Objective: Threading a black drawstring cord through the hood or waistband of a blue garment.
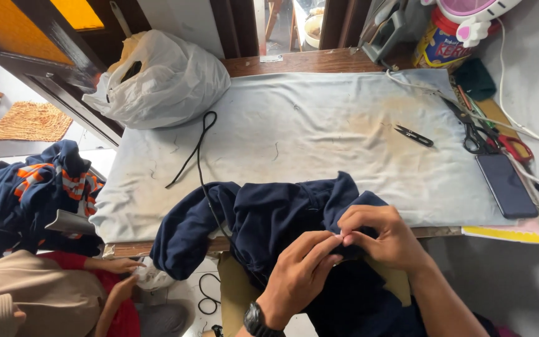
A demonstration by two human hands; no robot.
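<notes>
A dark navy garment (263, 218) lies bunched over the near edge of a table covered with a pale grey cloth (319, 131). My left hand (301, 268), with a black watch at the wrist, pinches a fold of the garment at its fingertips. My right hand (378, 234) curls over the same fold, its fingers meeting the left ones. A thin black cord (198, 156) runs from the cloth down under the garment.
A white plastic bag (160, 78) sits at the back left. Small black snips (414, 135), scissors (475, 134) and a dark phone (506, 185) lie at the right. A pile of navy and orange clothes (32, 193) and another person's hands (116, 274) are at the lower left.
</notes>
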